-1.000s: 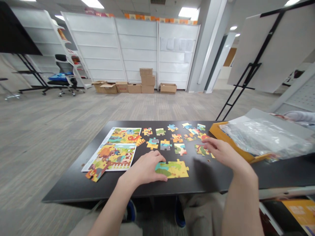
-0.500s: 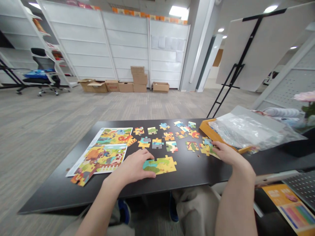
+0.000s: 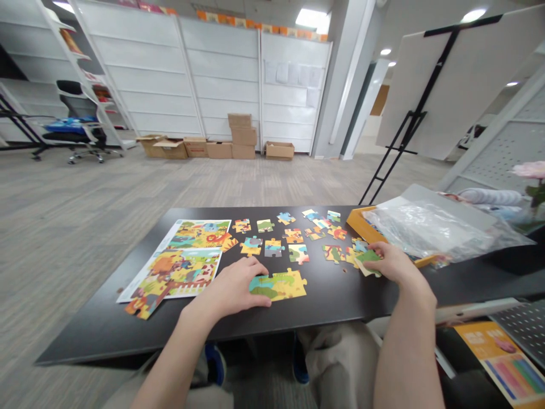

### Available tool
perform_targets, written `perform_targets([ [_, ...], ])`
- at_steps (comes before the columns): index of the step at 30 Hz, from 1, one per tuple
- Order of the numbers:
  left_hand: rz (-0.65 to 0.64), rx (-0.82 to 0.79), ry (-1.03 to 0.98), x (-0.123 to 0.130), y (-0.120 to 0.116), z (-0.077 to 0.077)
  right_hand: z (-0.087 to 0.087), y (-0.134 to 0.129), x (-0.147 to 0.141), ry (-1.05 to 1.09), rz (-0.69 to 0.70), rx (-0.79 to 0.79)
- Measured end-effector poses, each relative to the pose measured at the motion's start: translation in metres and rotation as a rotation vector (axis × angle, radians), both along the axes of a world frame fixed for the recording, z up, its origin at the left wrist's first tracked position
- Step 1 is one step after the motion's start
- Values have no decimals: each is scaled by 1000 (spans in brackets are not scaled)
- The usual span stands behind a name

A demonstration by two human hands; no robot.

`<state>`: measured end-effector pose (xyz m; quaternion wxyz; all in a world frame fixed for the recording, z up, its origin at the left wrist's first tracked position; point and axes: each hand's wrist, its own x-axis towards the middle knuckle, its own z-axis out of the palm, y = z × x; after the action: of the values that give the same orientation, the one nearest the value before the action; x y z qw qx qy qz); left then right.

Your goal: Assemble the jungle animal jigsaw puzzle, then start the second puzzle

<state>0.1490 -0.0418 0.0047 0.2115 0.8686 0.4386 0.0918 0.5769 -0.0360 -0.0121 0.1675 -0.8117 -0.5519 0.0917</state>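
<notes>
My left hand (image 3: 240,287) lies on the dark table, its thumb and fingers around the left end of a joined yellow-green puzzle strip (image 3: 283,285). Over at the right, my right hand (image 3: 389,261) pinches a green and cream puzzle piece (image 3: 367,261) by its right side. That piece overlaps a yellow piece (image 3: 351,257) beside it. Several loose pieces, among them a green and white one (image 3: 298,254), are spread across the middle. A printed picture sheet (image 3: 198,258) lies to the left, with a joined strip (image 3: 147,301) over its lower corner.
An orange box (image 3: 361,224) with clear plastic wrapping (image 3: 434,224) stands at the table's right end. The table's near edge (image 3: 323,324) runs just above my legs. Beyond are an easel board (image 3: 464,85), cardboard boxes (image 3: 242,136) and an office chair (image 3: 76,122).
The green and cream piece in my right hand has shifted a little left and now shows more of its face. My left hand has stayed at the strip. The view has moved slightly.
</notes>
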Motion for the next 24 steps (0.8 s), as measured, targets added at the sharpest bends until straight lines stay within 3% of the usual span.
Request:
perform_targets([
  [6,4,1,11,1,1,0,12,5,-14,209,-18,222],
  [13,3,-11,19,2,1,1,-16,27,-15,219,-182,389],
  [16,4,-13,21,2,1,1,-20,26,-8,137,-177,335],
  [20,7,-11,21,3,1,1,-10,18,-11,-23,-97,164],
  [24,11,-12,23,2,1,1,1,13,-27,-52,15,163],
])
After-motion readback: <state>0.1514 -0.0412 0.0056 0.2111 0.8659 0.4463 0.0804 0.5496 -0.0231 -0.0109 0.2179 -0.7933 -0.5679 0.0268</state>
